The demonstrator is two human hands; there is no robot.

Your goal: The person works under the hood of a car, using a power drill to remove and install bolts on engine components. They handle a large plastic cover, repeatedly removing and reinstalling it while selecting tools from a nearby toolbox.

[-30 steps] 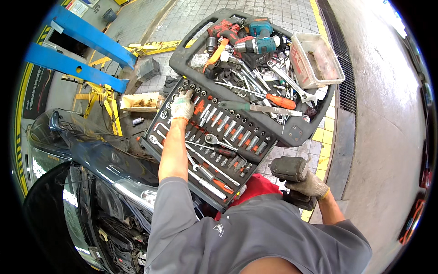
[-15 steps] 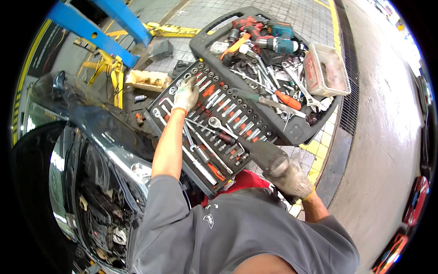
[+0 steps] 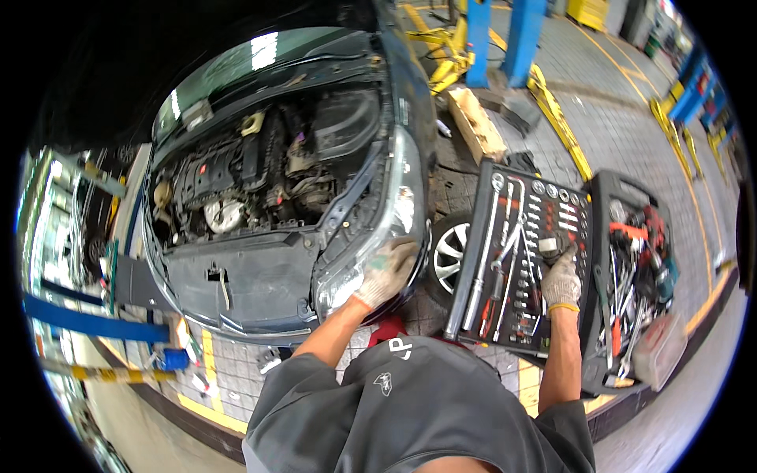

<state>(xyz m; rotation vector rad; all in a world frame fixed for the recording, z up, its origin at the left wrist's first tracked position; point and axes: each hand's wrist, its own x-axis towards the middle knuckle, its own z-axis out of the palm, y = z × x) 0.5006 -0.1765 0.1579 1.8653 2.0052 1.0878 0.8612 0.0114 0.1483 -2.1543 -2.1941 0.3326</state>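
Note:
My left hand (image 3: 386, 274), in a pale work glove, is over the headlight (image 3: 339, 290) at the front corner of a dark car (image 3: 236, 315) whose bonnet is raised. Its fingers look stretched out and I see nothing in them; whether the palm touches the car I cannot tell. My right hand (image 3: 561, 285), also gloved, is closed around a dark, thick-bodied tool (image 3: 557, 243). That tool hides part of the socket set tray (image 3: 459, 309) beneath it. Wrenches, ratchets and rows of sockets lie in the tray's slots.
Right of the tray, a black case (image 3: 619, 185) holds power drills, wrenches and a screwdriver. A clear plastic bin (image 3: 661, 351) stands at its near end. Beyond the tray are an open box (image 3: 475, 126) and blue lift posts (image 3: 523, 39) with yellow arms. A car wheel (image 3: 451, 254) sits left of the tray.
The view has swung left toward the car's engine bay. My left hand has left the sockets and moved to the headlight. My right hand, still holding the dark tool, is now over the tray.

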